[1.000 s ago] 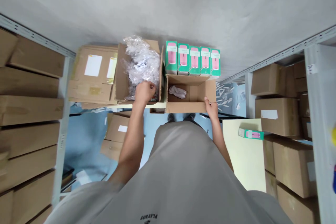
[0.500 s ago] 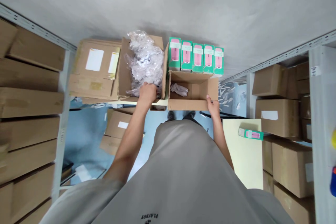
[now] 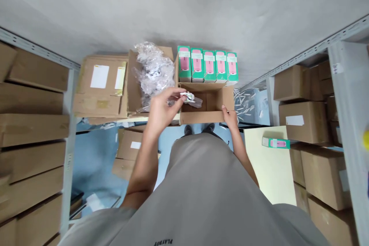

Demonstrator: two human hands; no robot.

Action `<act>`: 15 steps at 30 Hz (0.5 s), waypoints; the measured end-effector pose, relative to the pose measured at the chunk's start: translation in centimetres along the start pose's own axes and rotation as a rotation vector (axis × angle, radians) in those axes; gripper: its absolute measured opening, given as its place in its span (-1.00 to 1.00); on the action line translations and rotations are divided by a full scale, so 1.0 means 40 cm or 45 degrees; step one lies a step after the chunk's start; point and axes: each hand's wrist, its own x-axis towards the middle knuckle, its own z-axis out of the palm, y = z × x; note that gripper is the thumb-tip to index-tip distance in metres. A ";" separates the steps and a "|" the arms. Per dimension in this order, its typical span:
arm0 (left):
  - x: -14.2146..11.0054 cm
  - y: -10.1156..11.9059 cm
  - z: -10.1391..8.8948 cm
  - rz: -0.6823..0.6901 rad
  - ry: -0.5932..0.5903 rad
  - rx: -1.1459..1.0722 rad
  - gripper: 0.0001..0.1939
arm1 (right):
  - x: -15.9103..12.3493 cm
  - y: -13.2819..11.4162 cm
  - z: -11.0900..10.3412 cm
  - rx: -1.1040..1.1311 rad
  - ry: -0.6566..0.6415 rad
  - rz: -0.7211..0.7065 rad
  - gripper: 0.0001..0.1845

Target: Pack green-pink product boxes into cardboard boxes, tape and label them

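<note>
Between thumb and fingers, my left hand (image 3: 163,108) pinches a small crumpled wad of packing paper (image 3: 187,97) over the left end of an open cardboard box (image 3: 201,117). A translucent crumpled piece (image 3: 197,102) shows just beyond the wad; whether it is in the hand or in the box I cannot tell. My right hand (image 3: 230,117) grips the near right corner of that box, thumb over the rim. Left of it stands another open carton (image 3: 134,84), heaped with crumpled clear plastic wrap (image 3: 155,69). Several green and pink product boxes (image 3: 196,64) stand in a row behind the open box.
Flattened cardboard (image 3: 100,80) is stacked at the left. A pale yellow board (image 3: 266,169) at the right bears a single green and pink box (image 3: 276,143). Shelves of brown cartons (image 3: 31,128) flank both sides. Below lies an open carton (image 3: 128,146).
My left hand has come out of the plastic-filled carton and moved right, over the open box, with a small crumpled wad. The right hand keeps its grip on the box corner.
</note>
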 end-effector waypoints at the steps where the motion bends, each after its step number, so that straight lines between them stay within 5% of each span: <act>1: 0.001 0.004 0.040 0.026 -0.049 -0.106 -0.61 | -0.002 -0.003 0.000 0.018 0.016 0.033 -0.37; 5: -0.006 -0.005 0.160 0.100 -0.262 -0.275 -0.42 | -0.027 -0.009 -0.013 0.080 0.061 0.093 -0.33; 12: -0.024 -0.005 0.177 0.345 -0.085 0.278 -0.37 | -0.176 0.070 -0.084 0.358 0.296 0.239 -0.39; 15: -0.023 -0.025 0.238 0.351 -0.223 0.267 -0.17 | -0.280 0.131 -0.111 0.442 0.470 0.382 -0.37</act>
